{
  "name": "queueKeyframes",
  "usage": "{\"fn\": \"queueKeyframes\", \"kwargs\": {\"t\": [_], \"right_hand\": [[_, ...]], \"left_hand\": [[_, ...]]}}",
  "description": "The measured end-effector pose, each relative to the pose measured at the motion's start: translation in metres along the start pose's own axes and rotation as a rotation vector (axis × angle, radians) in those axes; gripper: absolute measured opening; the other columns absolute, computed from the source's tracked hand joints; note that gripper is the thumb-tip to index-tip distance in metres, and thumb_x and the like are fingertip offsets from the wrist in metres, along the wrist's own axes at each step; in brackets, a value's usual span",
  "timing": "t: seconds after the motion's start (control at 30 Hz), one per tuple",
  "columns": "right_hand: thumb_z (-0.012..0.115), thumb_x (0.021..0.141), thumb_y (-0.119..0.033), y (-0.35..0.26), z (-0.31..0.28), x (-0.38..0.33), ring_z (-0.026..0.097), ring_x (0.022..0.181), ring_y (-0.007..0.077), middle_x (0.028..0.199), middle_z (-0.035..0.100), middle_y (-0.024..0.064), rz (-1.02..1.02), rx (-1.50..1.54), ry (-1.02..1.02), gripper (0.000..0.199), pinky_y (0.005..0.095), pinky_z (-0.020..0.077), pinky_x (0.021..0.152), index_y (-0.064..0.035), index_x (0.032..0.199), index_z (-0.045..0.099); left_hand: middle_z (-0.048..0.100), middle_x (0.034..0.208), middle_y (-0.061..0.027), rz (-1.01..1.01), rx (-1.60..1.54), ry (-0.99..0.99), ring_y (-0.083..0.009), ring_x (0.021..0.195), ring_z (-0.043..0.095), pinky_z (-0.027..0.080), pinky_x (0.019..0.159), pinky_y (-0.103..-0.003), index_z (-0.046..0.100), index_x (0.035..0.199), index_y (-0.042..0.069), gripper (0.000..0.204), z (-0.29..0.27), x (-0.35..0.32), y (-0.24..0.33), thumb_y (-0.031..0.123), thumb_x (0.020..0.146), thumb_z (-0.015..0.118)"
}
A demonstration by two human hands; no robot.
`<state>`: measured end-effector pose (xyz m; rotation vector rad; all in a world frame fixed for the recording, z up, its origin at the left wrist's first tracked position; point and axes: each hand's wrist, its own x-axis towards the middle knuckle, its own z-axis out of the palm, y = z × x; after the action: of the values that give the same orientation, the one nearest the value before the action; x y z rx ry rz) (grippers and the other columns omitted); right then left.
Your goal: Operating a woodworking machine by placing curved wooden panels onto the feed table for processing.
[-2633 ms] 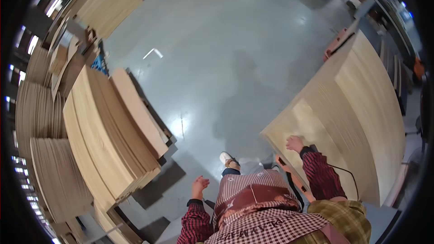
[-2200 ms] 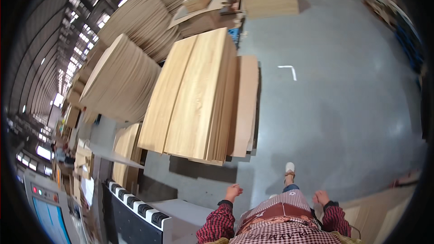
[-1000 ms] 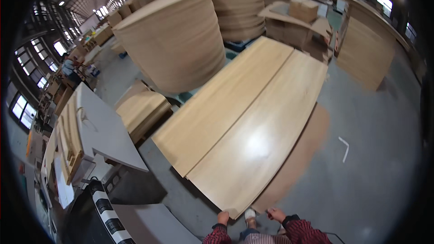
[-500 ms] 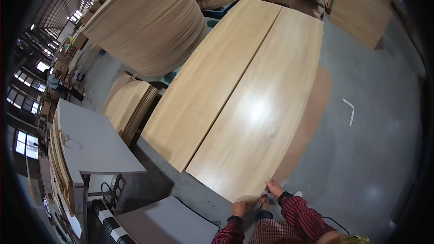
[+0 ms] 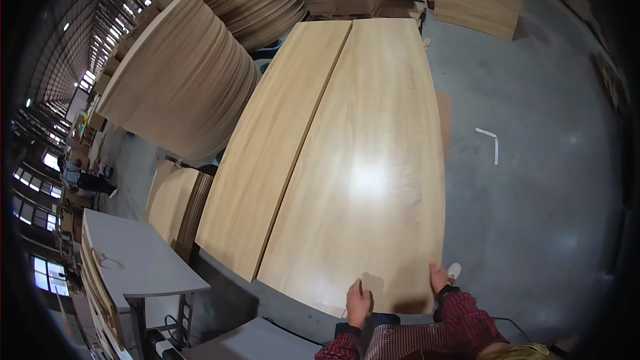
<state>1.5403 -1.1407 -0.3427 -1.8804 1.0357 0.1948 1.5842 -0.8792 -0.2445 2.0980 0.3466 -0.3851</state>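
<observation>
A long, glossy wood-grain panel (image 5: 347, 127) lies lengthwise in front of me, beside a narrower matching panel (image 5: 267, 160) on its left; a dark gap runs between them. My right hand (image 5: 439, 279) is closed on the glossy panel's near right corner, thumb at the edge. Over the near edge of that panel is my left hand (image 5: 358, 304), its fingers bent together and its shadow falling on the surface. Whether those fingers hold anything is hidden.
Tall stacks of curved boards (image 5: 180, 80) stand at the far left. A smaller board stack (image 5: 177, 207) sits beside the narrow panel. Nearer left is a grey-topped table (image 5: 137, 253); a grey board (image 5: 253, 343) lies low in front. Across the floor, a white angled strip (image 5: 495, 140) lies right.
My left hand has moved from the panel's near edge to over its surface. My right hand stays on the corner. The view has turned, and the panels now point more straight ahead.
</observation>
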Motion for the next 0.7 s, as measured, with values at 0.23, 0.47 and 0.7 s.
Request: {"fn": "queueKeyframes", "kwargs": {"t": [0.23,0.47,0.7], "right_hand": [[0.054,0.081,-0.03,0.0,-0.194,0.056,0.057,0.087,0.0337,0.091,0.059,0.0205,-0.171,0.086,0.011,0.037,0.0371,0.0426,0.075,0.0033,0.096,0.051],[0.06,0.075,-0.029,-0.065,-0.395,0.067,0.056,0.076,0.0383,0.081,0.059,0.0221,-0.362,-0.189,0.029,0.037,0.0406,0.044,0.066,0.0011,0.095,0.052],[0.061,0.073,-0.033,-0.105,-0.517,0.009,0.054,0.06,0.0382,0.062,0.054,0.0197,-0.529,-0.614,0.173,0.035,0.0452,0.0398,0.054,-0.0009,0.072,0.049]], "left_hand": [[0.03,0.126,-0.029,0.374,0.419,-0.32,-0.0431,0.115,0.031,0.03,0.096,-0.043,0.034,0.124,-0.001,0.058,0.13,-0.047,0.062,0.025,0.075,0.051],[0.025,0.13,-0.0307,0.115,0.283,-0.857,-0.0429,0.115,0.035,0.029,0.097,-0.035,0.02,0.132,0.001,0.069,0.277,-0.071,0.172,0.032,0.079,0.05],[0.044,0.117,-0.0172,0.199,-0.268,-0.935,-0.0287,0.105,0.047,0.037,0.089,-0.036,0.013,0.135,0.002,0.071,0.362,-0.039,0.336,0.041,0.085,0.046]]}}
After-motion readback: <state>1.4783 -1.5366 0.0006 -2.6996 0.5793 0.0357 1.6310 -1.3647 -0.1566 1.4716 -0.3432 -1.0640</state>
